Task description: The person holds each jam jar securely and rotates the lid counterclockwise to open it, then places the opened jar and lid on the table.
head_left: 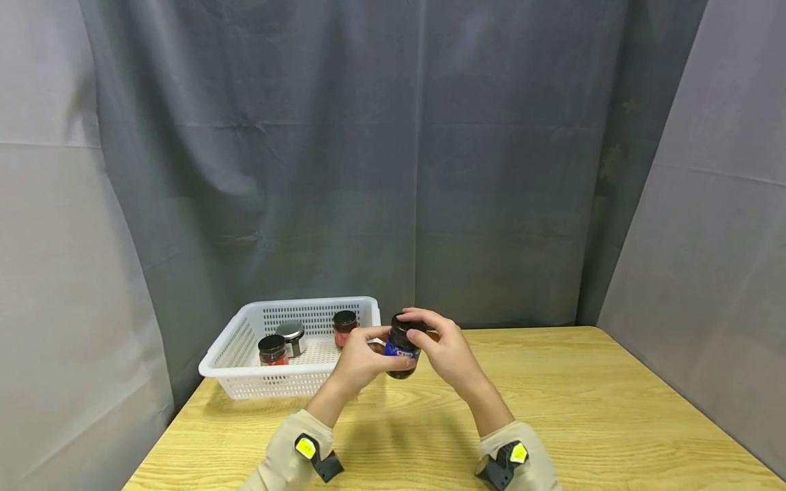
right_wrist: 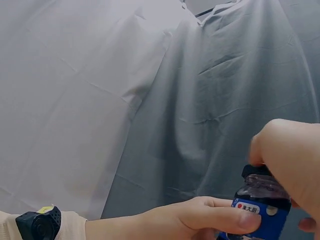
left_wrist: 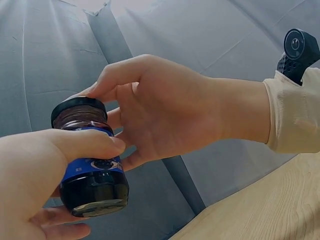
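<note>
My left hand (head_left: pixel 358 358) grips a dark glass jar (left_wrist: pixel 97 187) with a blue label (right_wrist: pixel 270 217) round its body, the thumb pressed across the label. Over the top, my right hand (head_left: pixel 453 353) holds the black lid (left_wrist: pixel 75 104) between thumb and fingers. The jar leans slightly and is raised above the wooden table, its base visible in the left wrist view. The lid sits on the jar's mouth, partly covered by the right fingers.
Left of the hands stands a white perforated plastic basket (head_left: pixel 279 372). In it are a jar with a grey lid (head_left: pixel 291 331), a black-lidded jar (head_left: pixel 273 350) at the front and another black-lidded jar (head_left: pixel 345 329) at the right. The wooden table (head_left: pixel 552 395) ends at grey curtains (head_left: pixel 491 204).
</note>
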A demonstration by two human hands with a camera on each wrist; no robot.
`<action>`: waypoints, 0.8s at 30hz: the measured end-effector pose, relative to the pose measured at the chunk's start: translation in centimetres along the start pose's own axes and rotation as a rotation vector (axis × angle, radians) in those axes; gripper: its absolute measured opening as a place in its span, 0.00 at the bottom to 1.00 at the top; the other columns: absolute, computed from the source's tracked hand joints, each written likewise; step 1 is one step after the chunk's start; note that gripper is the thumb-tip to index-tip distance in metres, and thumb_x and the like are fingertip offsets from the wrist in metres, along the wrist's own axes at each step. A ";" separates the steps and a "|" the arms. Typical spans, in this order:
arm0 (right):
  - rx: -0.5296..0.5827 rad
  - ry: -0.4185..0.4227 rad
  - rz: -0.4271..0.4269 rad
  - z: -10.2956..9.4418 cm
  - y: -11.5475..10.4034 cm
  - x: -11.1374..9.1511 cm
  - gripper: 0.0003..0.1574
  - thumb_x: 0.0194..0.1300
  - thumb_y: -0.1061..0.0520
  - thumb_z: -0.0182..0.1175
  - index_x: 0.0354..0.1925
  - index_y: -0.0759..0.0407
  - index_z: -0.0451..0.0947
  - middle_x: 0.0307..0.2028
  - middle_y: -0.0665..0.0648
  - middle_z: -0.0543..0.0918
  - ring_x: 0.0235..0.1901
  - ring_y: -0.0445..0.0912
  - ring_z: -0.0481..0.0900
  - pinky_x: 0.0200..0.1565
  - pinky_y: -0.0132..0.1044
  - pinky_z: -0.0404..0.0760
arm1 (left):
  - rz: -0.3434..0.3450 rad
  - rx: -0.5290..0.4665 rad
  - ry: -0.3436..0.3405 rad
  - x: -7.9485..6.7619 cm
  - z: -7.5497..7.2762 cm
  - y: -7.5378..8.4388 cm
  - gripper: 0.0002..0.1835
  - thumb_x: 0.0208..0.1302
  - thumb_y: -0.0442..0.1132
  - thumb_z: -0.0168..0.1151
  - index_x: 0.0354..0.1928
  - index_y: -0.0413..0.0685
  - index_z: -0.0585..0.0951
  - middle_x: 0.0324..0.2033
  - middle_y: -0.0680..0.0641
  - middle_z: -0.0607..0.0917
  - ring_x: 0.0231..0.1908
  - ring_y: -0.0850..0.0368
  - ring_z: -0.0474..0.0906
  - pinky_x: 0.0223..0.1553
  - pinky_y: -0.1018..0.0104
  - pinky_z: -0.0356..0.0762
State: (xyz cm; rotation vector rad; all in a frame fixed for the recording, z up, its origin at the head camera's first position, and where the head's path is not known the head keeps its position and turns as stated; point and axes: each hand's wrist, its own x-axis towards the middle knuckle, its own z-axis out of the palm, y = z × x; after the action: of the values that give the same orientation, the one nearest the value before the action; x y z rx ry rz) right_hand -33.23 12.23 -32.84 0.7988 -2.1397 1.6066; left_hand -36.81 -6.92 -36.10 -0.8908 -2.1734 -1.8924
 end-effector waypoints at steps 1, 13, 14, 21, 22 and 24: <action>-0.014 0.005 -0.004 0.1 0.0 0.0 0.16 0.76 0.58 0.61 0.58 0.59 0.83 0.65 0.61 0.77 0.67 0.58 0.71 0.62 0.58 0.74 | -0.002 0.005 0.003 0.0 0.0 0.0 0.29 0.50 0.37 0.84 0.56 0.43 0.87 0.38 0.45 0.89 0.35 0.48 0.86 0.36 0.59 0.86; -0.111 0.058 -0.001 0.2 0.1 0.0 0.16 0.70 0.51 0.70 0.53 0.54 0.88 0.58 0.58 0.76 0.59 0.54 0.72 0.60 0.62 0.72 | -0.011 -0.005 0.003 -0.1 0.0 -0.1 0.27 0.50 0.36 0.84 0.55 0.47 0.88 0.39 0.46 0.90 0.36 0.48 0.86 0.37 0.58 0.86; -0.119 0.056 -0.005 0.1 0.1 0.0 0.16 0.70 0.51 0.70 0.53 0.54 0.88 0.58 0.58 0.77 0.59 0.54 0.73 0.59 0.62 0.73 | -0.012 -0.003 0.006 0.0 0.0 -0.1 0.27 0.50 0.36 0.84 0.55 0.47 0.88 0.39 0.46 0.90 0.36 0.48 0.86 0.37 0.58 0.86; -0.136 0.025 -0.024 -0.2 0.1 0.2 0.16 0.73 0.52 0.66 0.55 0.54 0.87 0.64 0.57 0.79 0.65 0.57 0.72 0.59 0.63 0.75 | -0.019 0.002 0.023 0.0 -0.2 -0.2 0.29 0.50 0.39 0.84 0.57 0.48 0.87 0.41 0.46 0.88 0.38 0.45 0.85 0.37 0.58 0.86; -0.133 0.018 -0.021 -0.2 0.1 0.2 0.16 0.74 0.52 0.66 0.56 0.54 0.87 0.65 0.57 0.78 0.66 0.57 0.72 0.59 0.63 0.75 | -0.021 0.001 0.022 0.0 -0.2 -0.2 0.29 0.50 0.39 0.84 0.57 0.48 0.88 0.42 0.46 0.88 0.38 0.45 0.85 0.37 0.57 0.86; -0.127 0.007 -0.012 -0.2 0.1 0.1 0.16 0.75 0.53 0.64 0.57 0.54 0.86 0.66 0.58 0.77 0.67 0.57 0.71 0.60 0.63 0.75 | -0.016 -0.002 0.021 0.0 -0.2 -0.3 0.28 0.50 0.38 0.84 0.56 0.47 0.88 0.42 0.45 0.88 0.38 0.45 0.85 0.37 0.58 0.86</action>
State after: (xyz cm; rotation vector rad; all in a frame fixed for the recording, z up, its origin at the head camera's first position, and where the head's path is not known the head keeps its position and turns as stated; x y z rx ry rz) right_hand -33.37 12.36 -32.78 0.7631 -2.2026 1.4493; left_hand -36.99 -7.13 -36.28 -0.8529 -2.1731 -1.9031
